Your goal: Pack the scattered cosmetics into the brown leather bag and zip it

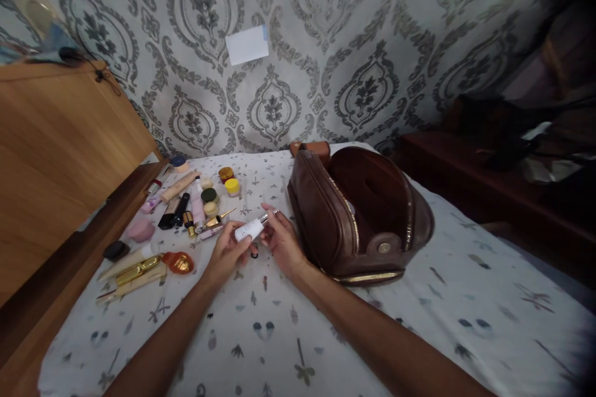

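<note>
A small white bottle (pixel 249 231) with a silver top is held tilted above the bed-like patterned surface. My left hand (pixel 227 252) is closed around its white body, thumb along the near side. Fingers of my right hand (pixel 285 244) are pinched at the silver top (pixel 270 214). Just right of my right hand stands a brown leather bag (pixel 321 217), its zipped top gaping wide. Left of my hands lie a pink tube (pixel 198 208), a gold-capped bottle (pixel 189 223) and a small jar with a dark green lid (pixel 209 196).
Several more cosmetics are spread at the left, among them an orange-and-gold hairbrush-like item (pixel 178 262), a pink rounded item (pixel 141 229) and a yellow-lidded jar (pixel 231 187). A tan case (pixel 317 149) sits behind the bag. A wooden panel (pixel 69 142) borders the left; patterned wall (pixel 274 105) rises behind.
</note>
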`<control>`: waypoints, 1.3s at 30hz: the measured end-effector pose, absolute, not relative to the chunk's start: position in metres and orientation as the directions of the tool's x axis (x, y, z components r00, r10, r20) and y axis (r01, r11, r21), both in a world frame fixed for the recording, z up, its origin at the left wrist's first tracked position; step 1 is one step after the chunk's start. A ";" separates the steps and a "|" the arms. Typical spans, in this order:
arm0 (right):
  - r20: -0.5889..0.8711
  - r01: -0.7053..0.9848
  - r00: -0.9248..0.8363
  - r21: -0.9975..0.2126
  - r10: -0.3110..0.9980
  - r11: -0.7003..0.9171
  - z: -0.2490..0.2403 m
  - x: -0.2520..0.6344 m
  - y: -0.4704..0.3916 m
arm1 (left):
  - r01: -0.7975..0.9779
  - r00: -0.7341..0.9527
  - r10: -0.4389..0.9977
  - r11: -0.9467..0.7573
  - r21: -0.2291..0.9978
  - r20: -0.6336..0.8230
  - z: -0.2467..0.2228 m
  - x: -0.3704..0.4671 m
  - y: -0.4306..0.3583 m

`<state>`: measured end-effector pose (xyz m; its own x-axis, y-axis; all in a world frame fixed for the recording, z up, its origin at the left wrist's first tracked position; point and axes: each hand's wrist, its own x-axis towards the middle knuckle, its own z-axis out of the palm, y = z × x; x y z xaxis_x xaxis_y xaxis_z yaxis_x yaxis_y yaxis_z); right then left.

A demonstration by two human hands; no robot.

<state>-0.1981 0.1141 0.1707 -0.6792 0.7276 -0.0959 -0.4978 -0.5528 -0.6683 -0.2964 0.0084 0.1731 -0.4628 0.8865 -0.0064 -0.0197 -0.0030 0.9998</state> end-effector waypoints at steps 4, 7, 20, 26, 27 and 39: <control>-0.069 -0.511 -0.714 -0.629 0.697 -0.585 0.174 -0.196 0.114 | -0.165 -0.494 0.868 -0.034 0.986 -0.053 0.171 -0.300 0.011; -0.035 -0.525 -0.728 -0.613 0.685 -0.590 0.175 -0.195 0.113 | -0.227 -0.482 0.868 0.008 0.974 -0.120 0.170 -0.301 0.013; 0.155 -0.511 -0.671 -0.805 0.725 -0.301 0.208 -0.188 0.100 | -0.408 -0.413 0.826 0.209 0.889 -0.384 0.186 -0.306 0.009; 0.371 -0.509 -0.706 -0.858 0.603 -0.068 0.262 -0.146 0.092 | -0.312 -0.404 0.881 0.122 0.942 -0.247 0.181 -0.300 0.007; 0.387 -0.504 -0.722 -0.862 0.574 -0.052 0.271 -0.136 0.095 | -0.308 -0.401 0.887 0.103 0.946 -0.227 0.180 -0.300 0.007; 0.597 -0.402 -0.501 -0.802 0.627 0.442 0.338 -0.025 0.166 | -0.344 -0.394 0.858 0.196 0.918 -0.330 0.177 -0.306 0.007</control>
<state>-0.0250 0.1658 0.3377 -0.5014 0.6266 0.5966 -0.4019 0.4420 -0.8019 -0.3064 0.0065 0.1765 -0.3940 0.8577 -0.3304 -0.3439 0.1958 0.9184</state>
